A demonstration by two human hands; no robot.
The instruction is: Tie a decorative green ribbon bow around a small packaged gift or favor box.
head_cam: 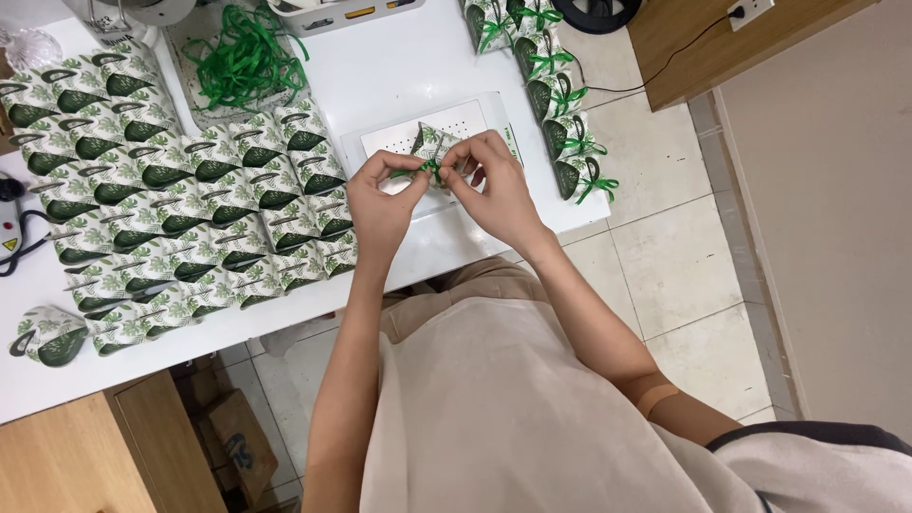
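Over a white worktop (399,66) the person's two hands meet at a small leaf-printed paper box (434,142), held just above a pale perforated board (456,119) that lies flat on the worktop's near edge. The left hand (380,204) has its thumb and forefinger pinched shut on a thin green ribbon (429,168) at the box's front, and the right hand (494,185) closes its fingertips on the same ribbon from the other side, so each grip is tight on the ribbon and the knuckles nearly touch. The box sits between the two hands, its top showing above the fingers; its lower part is hidden behind them. To the left, a broad block of unribboned leaf-printed boxes (180,204) lies packed in rows, touching one another, with one stray box (47,334) apart at the near left edge. Beyond them a loose heap of green ribbon strands (242,62) lies in a shallow tray. Along the worktop's right edge a line of finished boxes with green bows (560,114) runs from far to near. Past that edge is a pale tiled floor (684,275) and a wooden cabinet (722,47).
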